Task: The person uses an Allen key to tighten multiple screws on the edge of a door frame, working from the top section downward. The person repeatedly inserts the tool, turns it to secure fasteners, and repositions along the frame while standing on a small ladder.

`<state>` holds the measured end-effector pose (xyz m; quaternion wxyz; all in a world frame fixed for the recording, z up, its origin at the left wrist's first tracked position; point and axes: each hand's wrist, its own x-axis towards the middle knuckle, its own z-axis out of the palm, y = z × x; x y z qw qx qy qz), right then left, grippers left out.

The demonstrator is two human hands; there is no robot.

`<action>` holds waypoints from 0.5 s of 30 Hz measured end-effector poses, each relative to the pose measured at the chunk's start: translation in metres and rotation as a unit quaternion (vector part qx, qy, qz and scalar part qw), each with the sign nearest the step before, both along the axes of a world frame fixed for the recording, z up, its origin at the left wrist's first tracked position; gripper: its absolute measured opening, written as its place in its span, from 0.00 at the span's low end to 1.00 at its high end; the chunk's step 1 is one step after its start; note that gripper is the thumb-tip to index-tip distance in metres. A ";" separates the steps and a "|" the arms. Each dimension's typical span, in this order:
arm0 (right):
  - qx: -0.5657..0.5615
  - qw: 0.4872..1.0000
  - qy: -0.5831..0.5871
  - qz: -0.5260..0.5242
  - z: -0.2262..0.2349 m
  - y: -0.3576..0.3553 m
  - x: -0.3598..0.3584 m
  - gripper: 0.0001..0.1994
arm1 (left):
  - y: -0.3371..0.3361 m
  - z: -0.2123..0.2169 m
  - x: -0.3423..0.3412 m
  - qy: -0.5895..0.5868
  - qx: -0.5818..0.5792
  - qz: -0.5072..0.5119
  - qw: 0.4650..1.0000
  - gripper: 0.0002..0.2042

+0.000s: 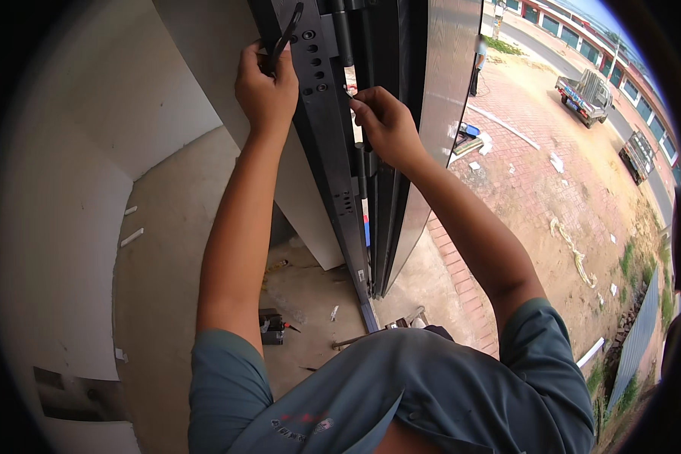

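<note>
A dark metal door [339, 160] stands upright in front of me, with round holes and slots along its edge. High on its left side, my left hand [268, 94] is closed around the lower end of a black curved bar [287, 32]. To the right, across the holed edge, my right hand [388, 127] pinches a small piece with thumb and forefinger at the gap by the hinge side. What that piece is cannot be made out. A black hinge barrel [342, 38] sits above the right hand, and another hinge barrel [361, 168] below it.
On the indoor floor lie a black tool [272, 327] with a red-tipped piece and a yellow item [278, 265]. White walls [53, 189] stand at left. Outside at right are brick paving, a blue item [471, 130], parked trucks [585, 97] and a distant person [477, 68].
</note>
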<state>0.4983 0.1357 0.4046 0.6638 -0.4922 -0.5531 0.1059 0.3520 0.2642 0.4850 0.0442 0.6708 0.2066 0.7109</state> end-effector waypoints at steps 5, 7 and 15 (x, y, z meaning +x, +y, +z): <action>0.012 1.000 0.025 -0.014 0.002 0.001 0.001 0.10 | 0.015 -0.008 0.008 0.006 0.033 0.009 0.999 0.17; 0.038 0.999 0.023 -0.014 0.004 0.007 0.004 0.10 | 0.019 -0.009 0.012 -0.006 0.040 -0.004 0.999 0.17; 0.028 0.999 0.017 -0.011 0.021 0.010 -0.014 0.13 | 0.022 -0.007 0.008 0.013 0.044 -0.003 0.999 0.16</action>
